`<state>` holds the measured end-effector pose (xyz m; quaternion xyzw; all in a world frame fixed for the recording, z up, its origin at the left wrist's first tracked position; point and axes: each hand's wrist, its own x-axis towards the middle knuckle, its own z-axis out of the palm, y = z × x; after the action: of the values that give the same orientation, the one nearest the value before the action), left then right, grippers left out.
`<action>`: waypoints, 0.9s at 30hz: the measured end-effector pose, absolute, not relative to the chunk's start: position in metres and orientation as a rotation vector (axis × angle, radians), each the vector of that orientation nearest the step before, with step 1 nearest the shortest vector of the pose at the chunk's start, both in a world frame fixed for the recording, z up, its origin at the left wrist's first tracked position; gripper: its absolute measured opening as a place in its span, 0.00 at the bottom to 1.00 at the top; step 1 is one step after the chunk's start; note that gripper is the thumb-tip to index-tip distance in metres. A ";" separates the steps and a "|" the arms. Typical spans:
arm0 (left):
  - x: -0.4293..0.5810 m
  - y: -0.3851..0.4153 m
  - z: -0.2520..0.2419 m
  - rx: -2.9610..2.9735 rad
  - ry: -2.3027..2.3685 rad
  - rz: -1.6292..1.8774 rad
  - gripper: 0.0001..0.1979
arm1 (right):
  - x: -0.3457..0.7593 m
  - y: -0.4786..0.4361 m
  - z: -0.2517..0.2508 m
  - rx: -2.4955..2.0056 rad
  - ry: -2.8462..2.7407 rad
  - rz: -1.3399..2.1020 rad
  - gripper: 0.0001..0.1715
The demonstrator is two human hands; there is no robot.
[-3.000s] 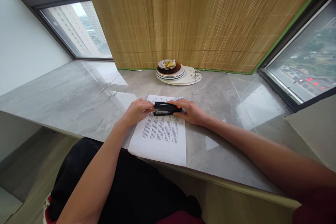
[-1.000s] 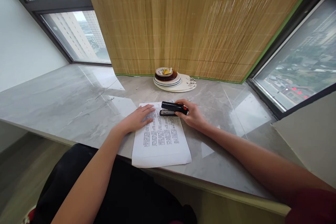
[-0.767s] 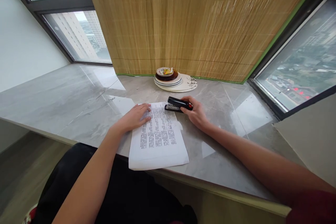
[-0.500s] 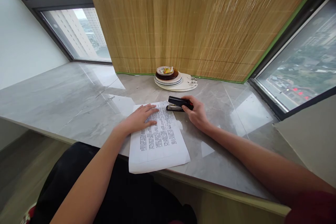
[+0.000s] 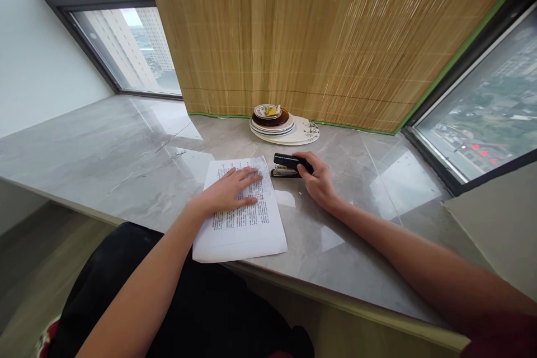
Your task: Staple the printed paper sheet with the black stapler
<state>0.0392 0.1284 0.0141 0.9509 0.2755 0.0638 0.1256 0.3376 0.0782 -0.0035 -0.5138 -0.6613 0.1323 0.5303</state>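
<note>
The left hand (image 5: 229, 193) lies flat, fingers spread, on the printed paper (image 5: 245, 232). The right hand (image 5: 321, 182) is closed round the black stapler (image 5: 287, 162) just beside its far corner, on a glossy grey marble desk (image 5: 104, 151) before a bamboo blind (image 5: 314, 39).

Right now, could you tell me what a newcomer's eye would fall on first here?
The left hand lies flat on the printed paper at the near edge of the counter; the right hand holds a black stapler beside its far corner. Behind them, stacked plates sit before a bamboo blind.
</note>
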 end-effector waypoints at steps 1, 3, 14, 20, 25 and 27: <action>0.040 0.128 0.014 2.771 0.808 0.177 0.33 | 0.337 0.077 -0.002 -1.212 -1.586 0.314 0.16; 0.039 0.129 0.014 2.770 0.824 0.153 0.33 | 0.336 0.075 -0.001 -1.188 -1.599 0.309 0.16; 0.034 0.132 0.016 2.756 0.953 0.146 0.33 | 0.337 0.074 0.000 -1.172 -1.617 0.325 0.17; 0.036 0.131 0.014 2.753 0.860 0.139 0.29 | 0.337 0.072 0.000 -1.047 -1.740 0.401 0.16; 0.038 0.129 0.016 2.759 0.742 0.130 0.25 | 0.337 0.073 -0.001 -1.005 -1.782 0.414 0.17; 0.039 0.129 0.017 2.756 0.731 0.126 0.24 | 0.337 0.074 -0.001 -1.000 -1.786 0.420 0.17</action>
<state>0.0386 0.1293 0.0168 0.9557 0.2536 0.0436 0.1431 0.3375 0.0738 -0.0010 -0.4138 -0.7393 0.1737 0.5021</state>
